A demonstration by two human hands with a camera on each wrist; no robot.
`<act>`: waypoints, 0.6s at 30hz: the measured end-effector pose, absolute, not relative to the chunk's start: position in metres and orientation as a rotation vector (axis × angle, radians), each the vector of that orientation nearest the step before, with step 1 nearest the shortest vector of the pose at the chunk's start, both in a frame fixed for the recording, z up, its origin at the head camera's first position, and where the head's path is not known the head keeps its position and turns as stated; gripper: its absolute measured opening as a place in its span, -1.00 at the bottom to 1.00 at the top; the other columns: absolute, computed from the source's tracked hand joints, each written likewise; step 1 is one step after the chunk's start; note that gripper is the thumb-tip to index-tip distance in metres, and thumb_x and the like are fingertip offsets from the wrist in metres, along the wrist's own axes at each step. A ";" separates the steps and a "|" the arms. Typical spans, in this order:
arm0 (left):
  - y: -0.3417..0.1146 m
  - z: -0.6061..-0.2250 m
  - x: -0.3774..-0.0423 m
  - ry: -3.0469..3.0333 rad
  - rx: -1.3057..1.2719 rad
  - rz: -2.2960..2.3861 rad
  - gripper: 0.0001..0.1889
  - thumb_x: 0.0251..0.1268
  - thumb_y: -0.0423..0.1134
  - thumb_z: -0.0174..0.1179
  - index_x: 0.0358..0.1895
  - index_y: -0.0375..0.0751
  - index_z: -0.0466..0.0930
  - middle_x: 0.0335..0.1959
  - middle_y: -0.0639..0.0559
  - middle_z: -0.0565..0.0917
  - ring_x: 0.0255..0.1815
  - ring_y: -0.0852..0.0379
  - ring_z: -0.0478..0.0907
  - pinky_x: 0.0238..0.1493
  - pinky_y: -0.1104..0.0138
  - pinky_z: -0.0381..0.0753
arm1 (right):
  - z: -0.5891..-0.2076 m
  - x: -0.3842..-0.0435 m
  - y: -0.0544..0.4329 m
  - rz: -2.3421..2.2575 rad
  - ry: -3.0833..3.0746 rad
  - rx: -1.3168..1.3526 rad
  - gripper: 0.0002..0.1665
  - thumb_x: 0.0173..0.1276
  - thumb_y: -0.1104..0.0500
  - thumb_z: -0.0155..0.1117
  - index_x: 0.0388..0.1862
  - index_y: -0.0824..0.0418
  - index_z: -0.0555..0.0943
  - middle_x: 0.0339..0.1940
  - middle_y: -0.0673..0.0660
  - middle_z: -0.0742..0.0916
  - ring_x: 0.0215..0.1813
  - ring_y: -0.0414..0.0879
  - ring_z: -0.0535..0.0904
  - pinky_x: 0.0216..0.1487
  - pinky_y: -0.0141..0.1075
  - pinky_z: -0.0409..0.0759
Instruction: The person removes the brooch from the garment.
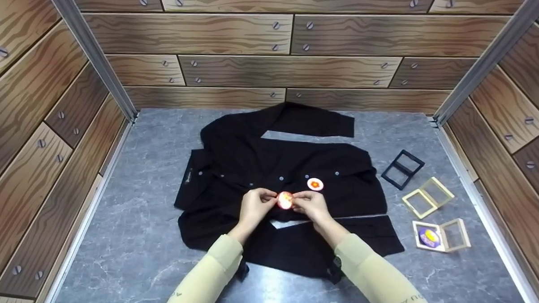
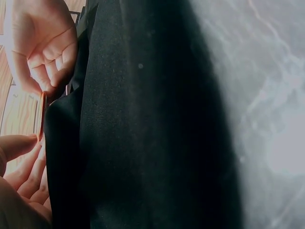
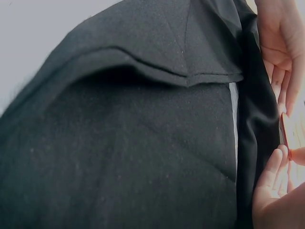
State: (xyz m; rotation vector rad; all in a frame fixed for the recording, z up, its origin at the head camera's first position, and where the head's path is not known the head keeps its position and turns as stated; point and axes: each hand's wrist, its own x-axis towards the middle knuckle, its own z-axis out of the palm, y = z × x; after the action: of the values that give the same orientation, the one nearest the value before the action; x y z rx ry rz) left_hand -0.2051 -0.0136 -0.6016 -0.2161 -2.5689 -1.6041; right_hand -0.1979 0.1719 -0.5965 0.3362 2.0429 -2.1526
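Observation:
A small round badge (image 1: 285, 200), red and white with a bright glare, is pinched at its left edge by my left hand (image 1: 256, 208) and at its right edge by my right hand (image 1: 312, 206). Both hands are over the front of a black button-up shirt (image 1: 291, 156) spread on the table. In the left wrist view the badge (image 2: 43, 114) shows edge-on between the thumbs and fingers, beside the black cloth. A second badge (image 1: 315, 184), white with an orange flower-like mark, lies on the shirt just beyond my right hand.
At the right stand three hinged frames: a black one (image 1: 397, 179), a yellow one (image 1: 412, 209) and a pale one (image 1: 442, 248) holding a purple and yellow badge (image 1: 429, 238). Wood-patterned walls (image 1: 237, 34) enclose the grey marbled table (image 1: 147, 174) at back and sides.

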 end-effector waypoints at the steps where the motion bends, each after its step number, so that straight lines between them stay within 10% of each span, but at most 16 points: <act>1: -0.013 -0.602 -0.205 -2.570 -0.216 -1.605 -0.89 0.15 -0.44 0.48 -0.24 -0.35 0.85 -0.36 -0.17 0.87 -0.32 -0.03 0.84 -0.28 0.42 0.75 | -0.596 -0.198 0.173 -2.150 2.048 0.338 -0.73 0.34 0.50 0.29 -0.04 0.69 0.64 -0.50 0.01 0.78 -0.49 -0.28 0.69 -0.38 -0.49 0.70; 18: -0.005 -0.603 -0.203 -2.591 -0.249 -1.611 -0.90 0.18 -0.44 0.47 -0.24 -0.35 0.86 -0.34 -0.18 0.87 -0.32 -0.02 0.84 -0.29 0.45 0.72 | -0.596 -0.199 0.184 -2.148 2.089 0.406 -0.71 0.32 0.49 0.24 -0.03 0.69 0.64 -0.51 -0.01 0.76 -0.52 -0.29 0.64 -0.41 -0.52 0.66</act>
State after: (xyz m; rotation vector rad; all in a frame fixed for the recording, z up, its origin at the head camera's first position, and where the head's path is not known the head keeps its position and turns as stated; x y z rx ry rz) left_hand -0.2030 -0.0051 -0.6032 -0.2490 -2.5915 -1.6109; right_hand -0.1987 0.1845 -0.5961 0.4057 2.0892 -2.1479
